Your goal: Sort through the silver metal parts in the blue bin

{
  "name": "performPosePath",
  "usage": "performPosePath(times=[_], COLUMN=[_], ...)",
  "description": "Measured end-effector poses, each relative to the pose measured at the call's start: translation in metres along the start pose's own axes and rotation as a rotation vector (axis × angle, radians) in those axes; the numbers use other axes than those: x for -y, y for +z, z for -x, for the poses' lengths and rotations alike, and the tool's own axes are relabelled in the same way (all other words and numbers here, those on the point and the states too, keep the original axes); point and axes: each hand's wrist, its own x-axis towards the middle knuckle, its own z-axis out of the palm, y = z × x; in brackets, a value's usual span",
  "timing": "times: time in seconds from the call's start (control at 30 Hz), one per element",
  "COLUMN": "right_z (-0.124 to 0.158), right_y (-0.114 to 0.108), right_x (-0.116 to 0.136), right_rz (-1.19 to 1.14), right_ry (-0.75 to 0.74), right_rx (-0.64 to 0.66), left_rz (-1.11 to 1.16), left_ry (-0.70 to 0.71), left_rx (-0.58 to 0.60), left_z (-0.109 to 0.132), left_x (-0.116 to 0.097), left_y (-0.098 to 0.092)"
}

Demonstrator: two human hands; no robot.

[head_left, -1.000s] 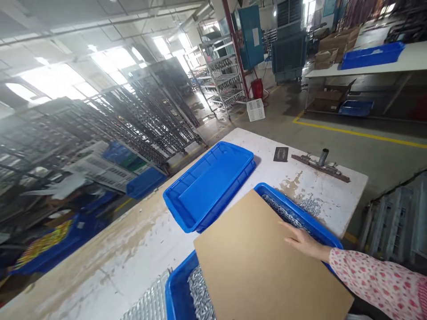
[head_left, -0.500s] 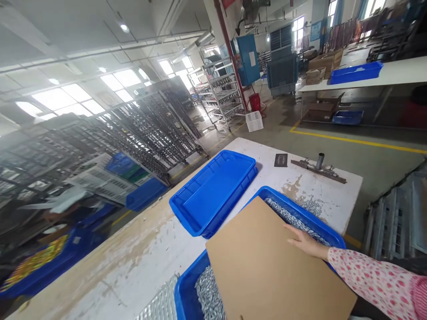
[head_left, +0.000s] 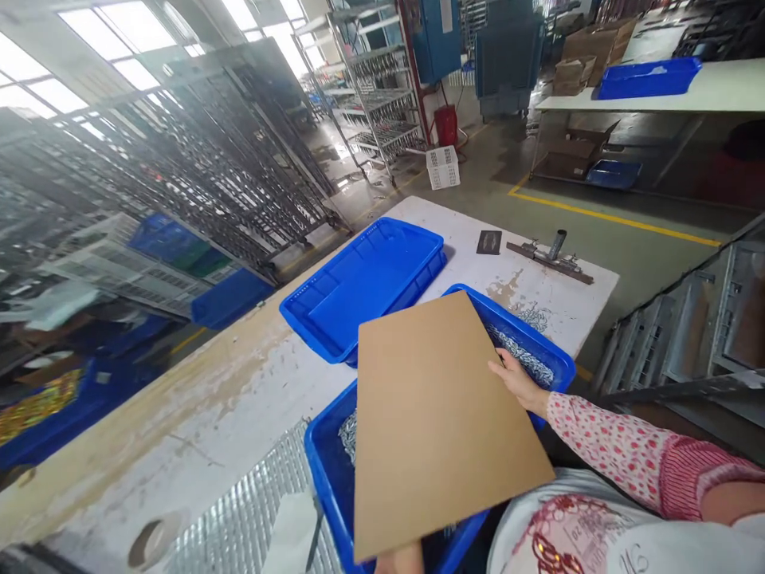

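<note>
A flat brown cardboard sheet lies slantwise over two blue trays of small shiny metal parts, partly covering both. My right hand grips its right edge, thumb on top. At the sheet's near edge, my left hand shows only in part; its fingers are hidden beneath the cardboard, which it seems to hold from below. Metal pieces show in the far blue tray beside my right hand. More pieces are visible at the left in the near blue tray.
Stacked blue trays stand on the worn white table. A metal fixture and a dark square plate lie at its far end. Ribbed silvery sheeting and a tape roll are near left. Metal racks stand at right.
The cardboard has turned and shifted left, its near edge now showing. My right hand has gone from lying flat on it to gripping its edge. My left hand has come into view below.
</note>
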Motion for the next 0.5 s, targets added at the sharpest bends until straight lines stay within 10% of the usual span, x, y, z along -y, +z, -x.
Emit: performPosePath(times=[0.13,0.23,0.37,0.5], right_z=[0.015,0.036,0.036,-0.007], right_y=[0.017,0.019,-0.009,-0.054], right_x=[-0.023,-0.040,-0.025,0.024], right_rz=[0.003,0.017,0.052,-0.112], right_ry=[-0.079,0.007,0.163,0.085], right_rx=[-0.177,-0.064,0.158,-0.081], left_rz=[0.108,0.041,-0.036,-0.130], left_ry=[-0.099,-0.158,-0.101,-0.058], left_rx=[0.141,-0.052,-0.193,-0.186], left_z=[0.011,0.009,-0.003,-0.016], left_x=[0.021,0.024,0.010,-0.008], left_y=[0.046,0.067,0.050,0.012])
